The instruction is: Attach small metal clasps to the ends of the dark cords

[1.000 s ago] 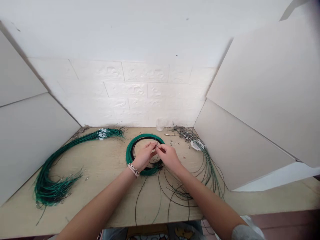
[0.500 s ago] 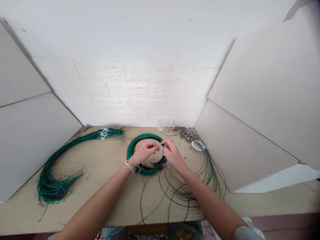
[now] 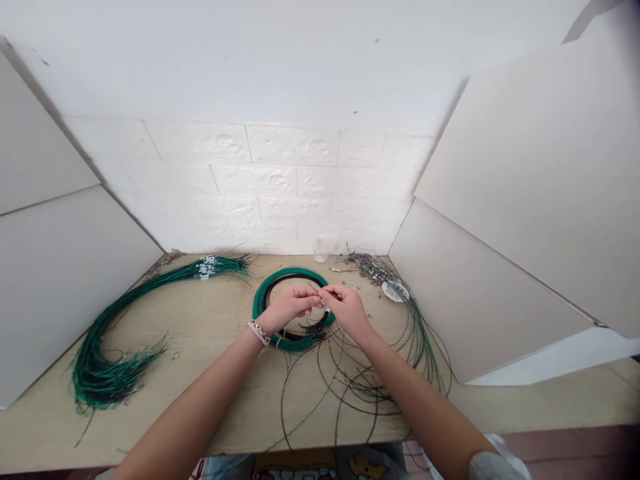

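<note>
Both hands meet over a coil of green and black cord [image 3: 260, 293] lying on the table. My left hand [image 3: 295, 305], with a bracelet [image 3: 259, 331] at its wrist, is closed in a pinch. Opposite it, my right hand [image 3: 349, 309] pinches too, its fingertips touching those of the left. A thin dark cord end [image 3: 313, 287] sticks up from between the fingertips. Whatever small piece sits at the join is hidden by the fingers. Below the right forearm, loose dark and green cords [image 3: 350, 380] spread in wide loops.
On the left lies a thick bundle of green cords [image 3: 95, 353] with white tags [image 3: 207, 267]. Small metal bits [image 3: 370, 267], a white round dish [image 3: 396, 291] and a clear cup [image 3: 321, 249] stand at the back right. Pale panels [image 3: 505, 287] wall both sides.
My fingertips have come closer together, the right hand shifting slightly left. The small pale piece visible between them before is now covered.
</note>
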`<state>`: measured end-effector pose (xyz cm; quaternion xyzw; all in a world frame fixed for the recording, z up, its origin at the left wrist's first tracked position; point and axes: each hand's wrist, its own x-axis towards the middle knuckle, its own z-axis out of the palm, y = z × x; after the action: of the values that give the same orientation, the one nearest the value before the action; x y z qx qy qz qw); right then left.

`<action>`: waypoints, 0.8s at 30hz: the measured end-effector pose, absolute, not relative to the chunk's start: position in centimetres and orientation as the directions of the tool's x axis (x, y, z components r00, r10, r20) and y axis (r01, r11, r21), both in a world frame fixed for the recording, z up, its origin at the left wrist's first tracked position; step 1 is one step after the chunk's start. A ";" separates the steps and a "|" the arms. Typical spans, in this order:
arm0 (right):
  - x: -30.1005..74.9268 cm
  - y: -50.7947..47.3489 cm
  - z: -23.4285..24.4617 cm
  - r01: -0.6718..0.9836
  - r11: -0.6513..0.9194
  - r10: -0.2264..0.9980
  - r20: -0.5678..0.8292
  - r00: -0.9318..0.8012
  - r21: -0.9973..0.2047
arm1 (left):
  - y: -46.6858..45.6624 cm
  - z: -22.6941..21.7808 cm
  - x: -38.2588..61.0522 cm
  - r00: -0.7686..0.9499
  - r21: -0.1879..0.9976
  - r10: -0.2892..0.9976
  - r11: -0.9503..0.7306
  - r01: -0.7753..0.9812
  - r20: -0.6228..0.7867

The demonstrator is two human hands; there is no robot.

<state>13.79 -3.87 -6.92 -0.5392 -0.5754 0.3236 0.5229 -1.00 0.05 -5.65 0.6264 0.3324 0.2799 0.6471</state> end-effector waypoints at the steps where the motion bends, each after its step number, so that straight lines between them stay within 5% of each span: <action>1: 13.8 -3.9 -6.9 0.286 0.213 0.958 0.258 0.128 -0.934 | 0.1 -5.9 -0.9 0.615 0.996 0.784 0.069 0.049 -0.084; 17: 13.4 -4.3 -6.8 0.251 0.228 0.954 0.268 0.137 -0.941 | 0.2 -6.5 -0.7 0.562 0.976 0.815 0.211 -0.053 -0.145; 24: 13.7 -4.4 -6.4 0.379 0.347 0.882 0.436 0.181 -0.858 | -0.2 -6.2 -0.6 0.551 0.946 0.821 0.283 -0.159 -0.153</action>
<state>13.71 -4.42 -6.44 -0.5257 -0.5995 0.2243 0.5603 -0.63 -0.16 -6.19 0.4954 0.3338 0.3366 0.7279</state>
